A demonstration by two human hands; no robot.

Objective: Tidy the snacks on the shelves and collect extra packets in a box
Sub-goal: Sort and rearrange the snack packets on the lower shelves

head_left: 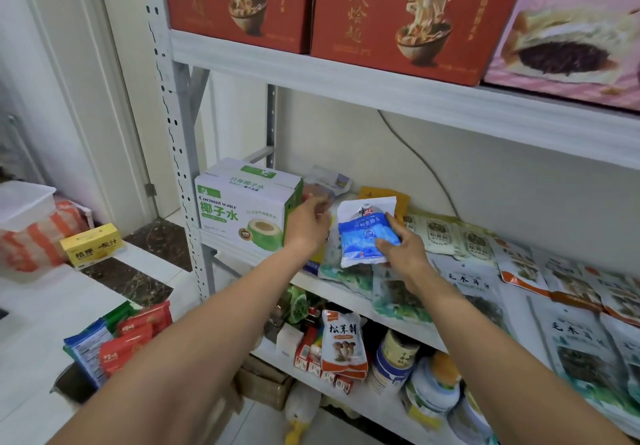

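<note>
My right hand (403, 245) grips a blue and white packet (365, 236), holding it upright over the middle shelf (349, 287). My left hand (306, 224) reaches in beside the white and green coconut water carton (242, 209), its fingers curled near a packet (320, 191) behind the carton; whether it holds that packet cannot be told. Green and white packets (575, 333) lie flat along the shelf to the right. At the lower left, a box (74, 384) holds several red, blue and green packets (124, 337).
Red noodle cartons (408, 18) and a pink carton (568, 29) fill the top shelf. The lower shelf holds a mushroom pouch (343, 340), jars (394, 358) and small boxes. A yellow box (91, 245) and a striped bag (31, 240) sit on the floor at left.
</note>
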